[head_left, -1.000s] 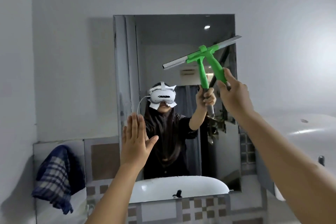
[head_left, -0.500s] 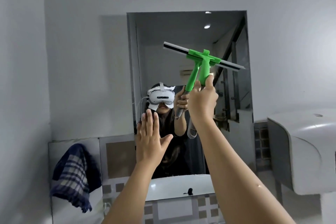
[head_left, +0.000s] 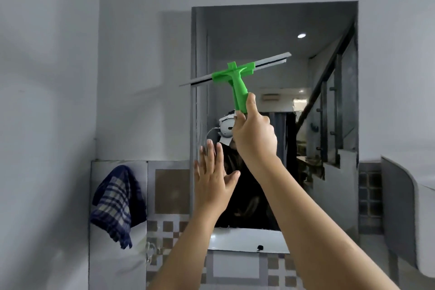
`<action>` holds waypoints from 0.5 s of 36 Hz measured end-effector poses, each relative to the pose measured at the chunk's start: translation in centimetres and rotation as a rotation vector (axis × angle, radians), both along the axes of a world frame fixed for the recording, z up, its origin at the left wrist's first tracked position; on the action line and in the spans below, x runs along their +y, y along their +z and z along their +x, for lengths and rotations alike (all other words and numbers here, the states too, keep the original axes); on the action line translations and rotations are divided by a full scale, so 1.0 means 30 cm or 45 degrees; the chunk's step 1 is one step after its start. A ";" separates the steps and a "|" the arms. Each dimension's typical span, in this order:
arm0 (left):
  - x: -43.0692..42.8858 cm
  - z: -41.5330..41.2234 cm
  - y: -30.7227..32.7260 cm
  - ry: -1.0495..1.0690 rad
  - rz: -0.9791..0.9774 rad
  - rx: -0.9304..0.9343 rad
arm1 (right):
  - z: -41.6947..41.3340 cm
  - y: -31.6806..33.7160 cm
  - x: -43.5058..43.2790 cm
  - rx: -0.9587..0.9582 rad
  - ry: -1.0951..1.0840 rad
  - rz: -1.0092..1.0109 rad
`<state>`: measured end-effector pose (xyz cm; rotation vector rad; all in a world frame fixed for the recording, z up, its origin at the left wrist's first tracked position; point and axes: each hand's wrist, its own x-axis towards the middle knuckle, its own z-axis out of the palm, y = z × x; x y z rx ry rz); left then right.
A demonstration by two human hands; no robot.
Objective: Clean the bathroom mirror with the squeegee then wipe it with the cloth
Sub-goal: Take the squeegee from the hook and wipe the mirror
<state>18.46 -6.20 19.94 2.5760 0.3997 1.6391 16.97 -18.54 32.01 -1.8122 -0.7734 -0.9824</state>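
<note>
A rectangular mirror (head_left: 270, 37) hangs on the grey wall. My right hand (head_left: 255, 135) grips the handle of a green squeegee (head_left: 236, 80), held up over the mirror's left side. Its grey blade tilts, with the left end past the mirror's left edge and the right end higher. My left hand (head_left: 213, 180) is flat with fingers spread, at the mirror's lower left edge. A blue checked cloth (head_left: 117, 200) hangs on the tiled wall, left of the mirror and below it.
A white basin (head_left: 237, 240) sits under the mirror. A white fixture (head_left: 414, 195) juts out at the right edge. Checked tiles (head_left: 169, 228) cover the lower wall. The mirror reflects a person wearing a headset and a staircase railing.
My right hand has carried the squeegee leftwards across the mirror, from its right side to its left side. The blade's tilt has changed. My left hand stays flat at the lower left edge.
</note>
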 end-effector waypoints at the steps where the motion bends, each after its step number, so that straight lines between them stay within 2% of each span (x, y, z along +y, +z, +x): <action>1: -0.006 0.000 -0.010 -0.002 -0.015 0.004 | 0.012 0.000 -0.019 -0.021 -0.020 -0.030; 10: -0.015 -0.014 -0.056 -0.004 -0.039 0.059 | 0.107 0.043 -0.210 -0.259 -0.171 -0.388; 18: 0.007 -0.003 -0.103 0.048 -0.018 0.058 | 0.175 0.103 -0.331 -0.456 -0.281 -0.541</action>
